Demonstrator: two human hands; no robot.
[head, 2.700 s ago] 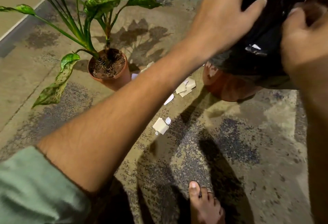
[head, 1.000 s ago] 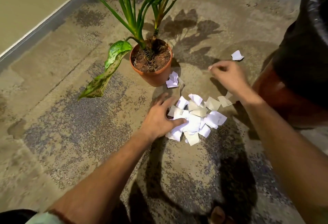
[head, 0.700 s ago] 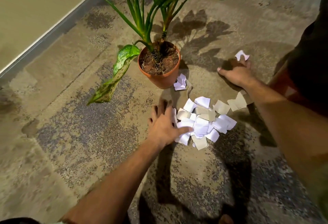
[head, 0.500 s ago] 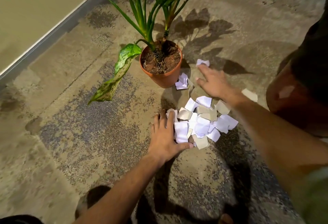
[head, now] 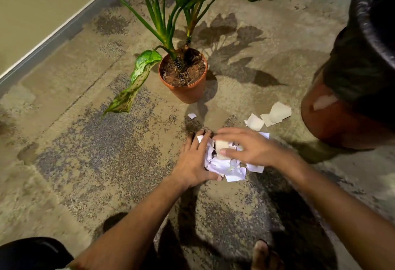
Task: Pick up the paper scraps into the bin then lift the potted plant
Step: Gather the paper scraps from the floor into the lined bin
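across a rough, mottled tan-and-grey concrete floor (head: 85, 162), edged at ten o'clock by a grey kerb with a white line (head: 53, 34), both hands meet at the middle of the view. left hand (head: 193, 162) lies with fingers spread and lightly bent against the nine o'clock side of the heap of white and cream torn paper scraps (head: 226, 167); right hand (head: 245, 150) arches over the heap from three o'clock, its thumb pressing one cream scrap. a few loose cream scraps (head: 269, 115) lie on the floor toward one o'clock, a tiny white one (head: 191, 115) at twelve. the terracotta-coloured plastic pot with a green speckled leafy plant (head: 186, 79) stands upright at twelve o'clock, stems rising away, one drooping leaf pointing to eight. the round reddish-brown bin lined with a black bag (head: 342, 120) stands at two to three o'clock.
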